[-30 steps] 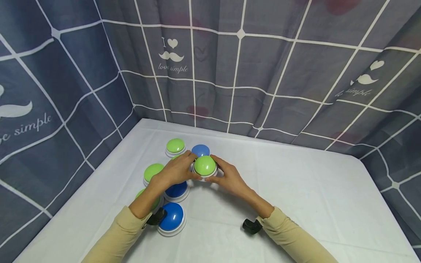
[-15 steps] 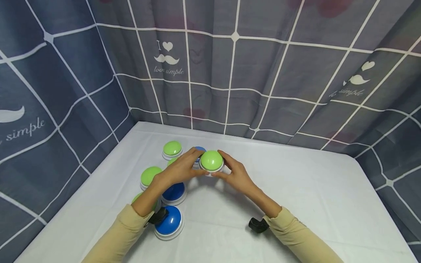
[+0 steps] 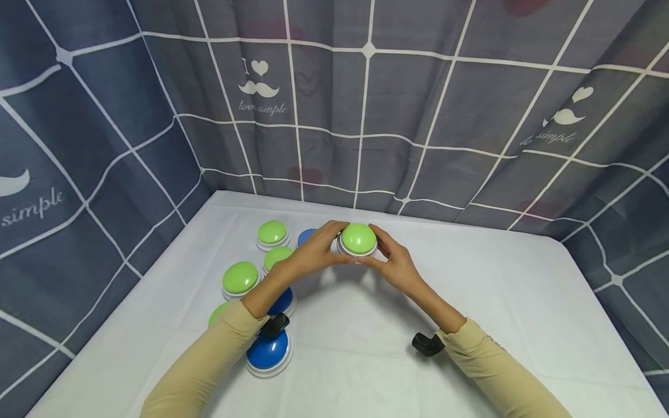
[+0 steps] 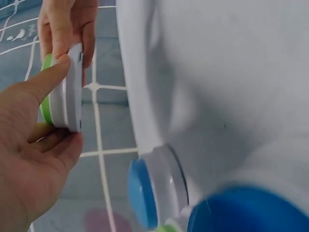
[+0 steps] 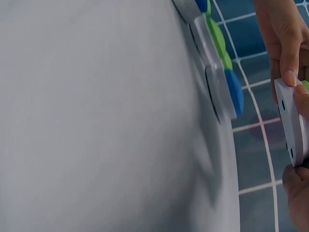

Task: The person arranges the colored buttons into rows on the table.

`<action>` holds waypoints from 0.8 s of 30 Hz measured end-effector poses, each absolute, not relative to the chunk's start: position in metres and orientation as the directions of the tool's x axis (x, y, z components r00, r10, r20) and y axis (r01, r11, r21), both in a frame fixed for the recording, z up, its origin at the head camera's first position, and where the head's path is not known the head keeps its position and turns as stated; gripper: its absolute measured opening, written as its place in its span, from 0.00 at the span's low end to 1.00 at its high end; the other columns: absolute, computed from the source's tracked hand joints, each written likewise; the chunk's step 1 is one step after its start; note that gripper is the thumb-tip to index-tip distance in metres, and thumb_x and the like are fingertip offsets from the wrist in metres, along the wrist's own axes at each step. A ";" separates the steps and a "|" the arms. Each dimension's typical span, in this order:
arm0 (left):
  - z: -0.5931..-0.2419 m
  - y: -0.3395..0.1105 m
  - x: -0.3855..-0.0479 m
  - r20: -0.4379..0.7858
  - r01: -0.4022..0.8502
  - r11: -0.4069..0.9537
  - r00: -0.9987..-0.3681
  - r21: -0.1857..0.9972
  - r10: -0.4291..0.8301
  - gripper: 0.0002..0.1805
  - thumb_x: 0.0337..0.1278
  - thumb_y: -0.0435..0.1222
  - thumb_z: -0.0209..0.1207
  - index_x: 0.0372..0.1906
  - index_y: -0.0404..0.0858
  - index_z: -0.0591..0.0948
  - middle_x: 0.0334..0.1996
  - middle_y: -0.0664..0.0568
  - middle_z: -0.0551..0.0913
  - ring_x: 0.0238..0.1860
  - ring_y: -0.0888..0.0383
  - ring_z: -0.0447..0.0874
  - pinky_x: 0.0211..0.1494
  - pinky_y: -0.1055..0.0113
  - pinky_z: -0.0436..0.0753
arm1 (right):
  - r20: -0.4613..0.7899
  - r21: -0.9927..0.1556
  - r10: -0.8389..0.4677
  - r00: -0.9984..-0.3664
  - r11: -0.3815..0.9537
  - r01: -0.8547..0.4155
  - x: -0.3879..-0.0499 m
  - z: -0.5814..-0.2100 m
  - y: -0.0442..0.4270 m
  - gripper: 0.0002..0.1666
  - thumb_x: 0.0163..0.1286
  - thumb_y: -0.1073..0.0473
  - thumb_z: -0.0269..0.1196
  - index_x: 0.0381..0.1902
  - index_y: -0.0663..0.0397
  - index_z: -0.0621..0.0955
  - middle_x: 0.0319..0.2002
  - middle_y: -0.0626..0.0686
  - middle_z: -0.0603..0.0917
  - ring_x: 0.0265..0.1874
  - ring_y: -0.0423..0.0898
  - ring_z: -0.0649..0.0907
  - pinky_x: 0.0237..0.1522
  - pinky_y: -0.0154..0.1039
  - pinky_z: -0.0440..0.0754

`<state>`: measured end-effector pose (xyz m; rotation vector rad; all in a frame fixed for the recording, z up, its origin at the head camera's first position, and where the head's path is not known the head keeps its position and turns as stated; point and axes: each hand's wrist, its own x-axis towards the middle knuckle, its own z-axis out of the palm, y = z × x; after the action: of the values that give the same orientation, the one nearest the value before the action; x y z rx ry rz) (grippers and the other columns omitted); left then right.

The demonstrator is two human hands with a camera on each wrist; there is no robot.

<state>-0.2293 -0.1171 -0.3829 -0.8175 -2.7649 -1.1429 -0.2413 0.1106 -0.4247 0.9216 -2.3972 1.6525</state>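
Holding a green-domed push button (image 3: 359,238) between them, the left hand (image 3: 317,248) and right hand (image 3: 397,264) each have a closed grip on opposite sides of its base, so neither is nearer. The button is round, with no long axis to line up; its dome faces up and its underside is lifted clear of the bench (image 3: 470,325). A blue-domed button (image 3: 305,236) stands just left of it, partly hidden behind the left hand.
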 end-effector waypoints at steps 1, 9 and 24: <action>-0.384 -0.114 -0.232 0.234 0.486 0.583 -0.859 0.650 0.455 0.43 0.50 0.42 0.74 0.70 0.34 0.68 0.65 0.43 0.71 0.63 0.49 0.71 0.64 0.53 0.73 | 0.389 -0.825 -0.423 -0.819 0.236 -0.514 -0.243 -0.425 0.112 0.44 0.61 0.63 0.72 0.73 0.60 0.65 0.67 0.61 0.72 0.67 0.54 0.71 0.65 0.41 0.69; -0.405 -0.092 -0.249 0.255 0.446 0.551 -0.885 0.705 0.390 0.43 0.50 0.37 0.74 0.69 0.28 0.66 0.65 0.38 0.71 0.66 0.45 0.68 0.69 0.52 0.67 | 0.303 -0.845 -0.384 -0.872 0.314 -0.432 -0.256 -0.430 0.125 0.48 0.59 0.64 0.73 0.73 0.64 0.64 0.70 0.63 0.67 0.69 0.55 0.68 0.65 0.41 0.68; -0.435 -0.071 -0.261 0.201 0.360 0.616 -0.928 0.700 0.315 0.42 0.46 0.38 0.76 0.66 0.27 0.71 0.61 0.37 0.75 0.64 0.44 0.72 0.68 0.52 0.67 | 0.216 -0.830 -0.371 -0.903 0.417 -0.370 -0.269 -0.451 0.131 0.48 0.58 0.67 0.74 0.71 0.71 0.63 0.69 0.68 0.66 0.69 0.60 0.67 0.68 0.48 0.66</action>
<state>-0.2608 -0.0708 -0.4348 -0.5796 -2.7721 -1.2204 -0.2690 0.1314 -0.4509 0.6920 -2.6461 1.5487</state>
